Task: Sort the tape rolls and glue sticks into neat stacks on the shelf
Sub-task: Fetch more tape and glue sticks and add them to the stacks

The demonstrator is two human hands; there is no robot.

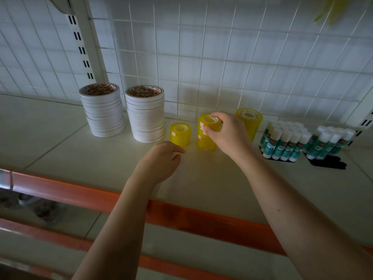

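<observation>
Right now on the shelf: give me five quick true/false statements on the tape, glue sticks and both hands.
1. The right hand grips the top roll of the middle yellow tape stack. True.
2. The left hand holds a glue stick. False: its loosely curled fingers hold nothing, just in front of the short yellow tape roll.
3. Two stacks of white tape rolls stand at the left by the grid wall. True.
4. The glue sticks lie flat in a heap. False: they stand upright in packed groups, caps up.
5. The tall yellow tape stack stands left of the white stacks. False: it stands right of them, behind the right hand.
</observation>
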